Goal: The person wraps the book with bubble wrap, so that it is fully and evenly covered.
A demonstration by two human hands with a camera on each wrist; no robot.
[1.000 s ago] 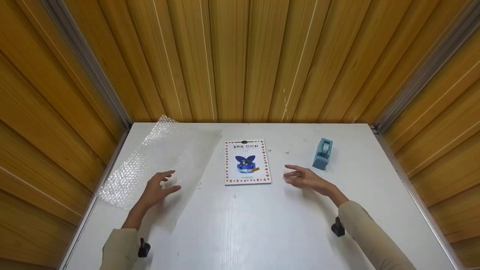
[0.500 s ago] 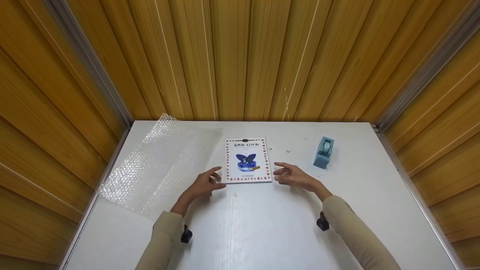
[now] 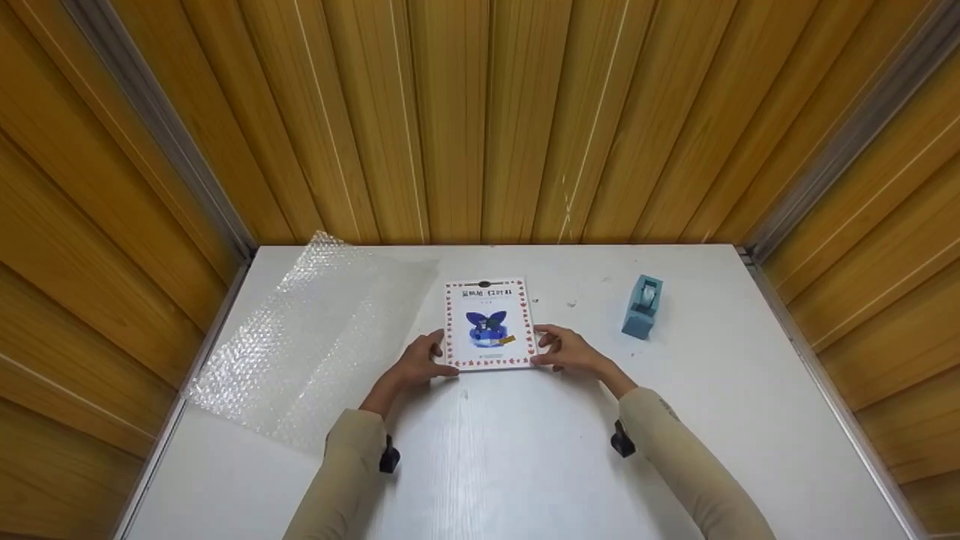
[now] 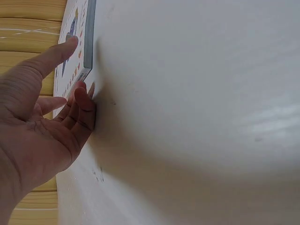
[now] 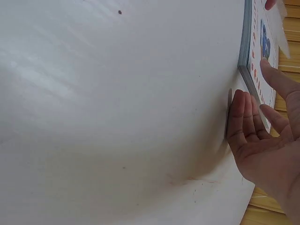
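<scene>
Head view: saw a white book (image 3: 487, 322) with a red-dotted border, cover up on the white table (image 3: 495, 465). Found the left hand (image 3: 418, 360) at the lower left corner and the right hand (image 3: 574, 352) at the lower right, each set wide, thumb well apart from the fingers. From the wrist views, made out both thumbs high by the cover and the fingers low beside the edges; could not tell contact from mere closeness. Noted bubble wrap (image 3: 315, 345) spread to the left of the book, near the left hand, and a blue-green tape dispenser (image 3: 639, 324) to the right, beyond the right hand.
</scene>
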